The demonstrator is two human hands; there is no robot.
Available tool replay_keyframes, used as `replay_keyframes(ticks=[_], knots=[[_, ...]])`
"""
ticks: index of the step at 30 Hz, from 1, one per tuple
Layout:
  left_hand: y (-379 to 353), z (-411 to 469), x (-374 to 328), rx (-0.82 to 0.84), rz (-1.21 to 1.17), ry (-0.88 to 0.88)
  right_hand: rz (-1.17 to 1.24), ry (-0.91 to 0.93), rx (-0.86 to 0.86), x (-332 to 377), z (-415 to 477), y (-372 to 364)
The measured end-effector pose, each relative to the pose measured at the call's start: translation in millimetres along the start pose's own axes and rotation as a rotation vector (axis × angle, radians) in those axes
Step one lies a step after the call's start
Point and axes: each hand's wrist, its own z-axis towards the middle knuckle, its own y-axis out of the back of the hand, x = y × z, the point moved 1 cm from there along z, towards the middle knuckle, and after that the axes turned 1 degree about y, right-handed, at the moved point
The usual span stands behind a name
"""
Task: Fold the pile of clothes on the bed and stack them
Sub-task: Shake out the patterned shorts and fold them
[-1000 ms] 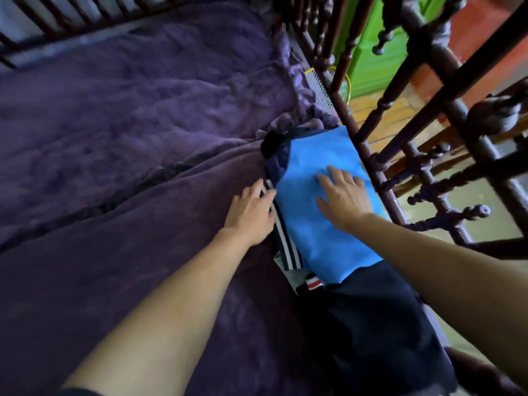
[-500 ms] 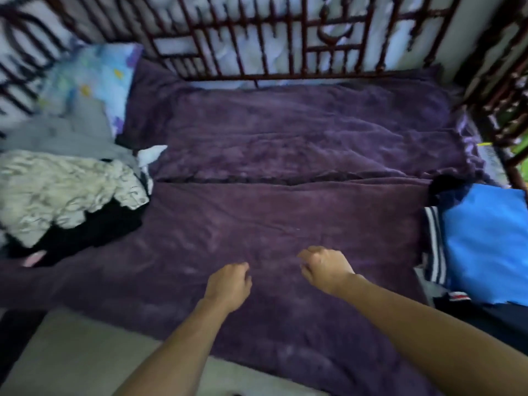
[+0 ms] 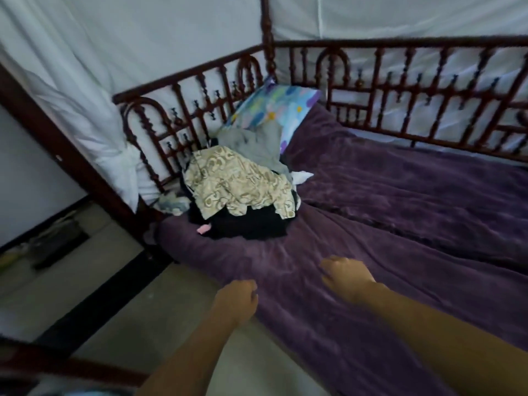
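Step in hand: as I read it, fetching the next garment. Both hands are empty and point toward the unfolded heap, so no fold is under way.
Pile of clothes (image 3: 243, 201): heaped in the corner of the bed, at about 11 o'clock from the hands and well apart from them, close against the dark wooden railing (image 3: 160, 132).
Top layer: a cream patterned garment (image 3: 237, 187) lies crumpled uppermost.
Under layer: a black garment (image 3: 251, 227) spreads out from beneath it on its 6 o'clock side.
Back layer: a grey garment (image 3: 251, 144) sits at the pile's 12 o'clock, against a flowered pillow (image 3: 274, 110).
Left hand (image 3: 237, 300): fingers loosely curled inward, holding nothing. It hangs at the mattress edge, where the purple blanket (image 3: 400, 212) meets the floor (image 3: 120, 304).
Right hand (image 3: 345, 278): at 3 o'clock of the left hand, fingers also loosely curled and empty. It is low over the blanket, and I cannot tell whether it brushes the fabric.
Next move: probably a reach toward 11 o'clock, with the fingers opening to pinch the cream garment by an edge. It would then be lifted clear and laid on the bare blanket at 2 o'clock of the hands, where there looks to be room to fold.
Risk: the layers overlap, so a deep grab may drag the black garment along.
Folded stack: none shows in this view.
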Motion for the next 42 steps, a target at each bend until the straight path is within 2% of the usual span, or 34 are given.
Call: replay_keyframes(ticks=[9,16,20,24,27,30,32,35,37,39,42], knots=[[51.7,81.9,134.1,-0.005,-0.030,0.098,0.019,0.045,0.055,60.7,165.3,-11.0],[93.5,188.2,214.6,0.035,-0.068,0.159,0.071,-0.061,0.222,74.7,301.1,-40.7],[104.5,234.9,244.5,0.055,-0.075,0.146,0.076,-0.110,0.329,86.3,349.9,-52.3],[110.9,285.3,267.8,0.058,-0.081,0.082,0.095,-0.154,0.299,93.7,403.5,-52.1],[110.2,333.8,287.4,0.114,-0.113,-0.003,0.121,-0.276,0.279,90.5,439.6,-57.4],[108.0,386.1,303.1,0.184,-0.133,-0.072,0.216,-0.530,0.280,74.9,468.1,-75.0],[106.3,417.0,312.1,0.219,-0.125,-0.144,0.339,-0.745,0.239,63.7,487.0,-90.0],[103.7,462.1,330.0,0.245,-0.122,-0.222,0.609,-1.074,0.092,51.9,525.9,-114.6],[101.2,488.8,341.0,0.271,-0.093,-0.279,0.815,-1.228,0.011,50.9,550.8,-130.6],[101.0,508.6,346.3,0.291,-0.049,-0.334,0.998,-1.304,-0.050,57.0,567.1,-140.8],[107.7,527.6,339.3,0.310,-0.008,-0.396,1.001,-1.189,-0.131,71.9,576.0,-122.3]])
